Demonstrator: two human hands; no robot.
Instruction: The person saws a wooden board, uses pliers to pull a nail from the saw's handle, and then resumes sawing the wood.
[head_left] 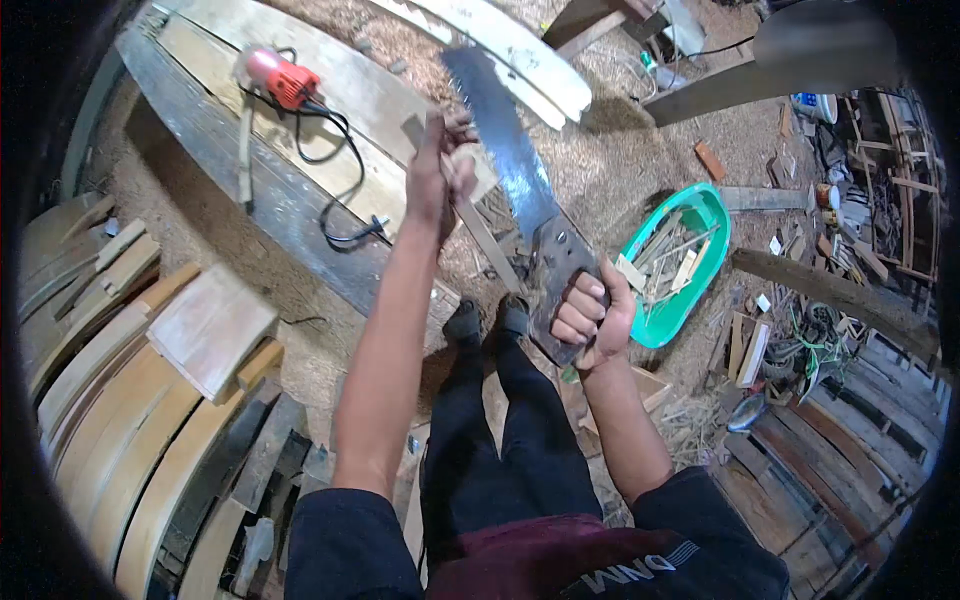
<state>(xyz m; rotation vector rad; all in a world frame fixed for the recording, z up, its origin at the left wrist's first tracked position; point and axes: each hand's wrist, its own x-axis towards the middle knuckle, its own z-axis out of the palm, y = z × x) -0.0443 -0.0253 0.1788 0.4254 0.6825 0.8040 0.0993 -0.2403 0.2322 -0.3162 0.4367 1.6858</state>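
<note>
My right hand (597, 318) is wrapped round the dark handle of a handsaw (508, 155). The saw's broad metal blade points up and away from me, toothed edge to the left. In my left hand (437, 180) is a thin wooden strip (487, 243), gripped near its upper end. The strip slants down to the right, its lower end close beside the saw handle. Both hands are held in front of me, above my legs and feet.
A red power tool (290, 82) with a black cord lies on long boards (375, 95) at upper left. To the right, a green tub (718, 225) holds wood scraps. Curved wooden pieces (150, 440) are stacked at lower left. Sawdust and offcuts cover the floor.
</note>
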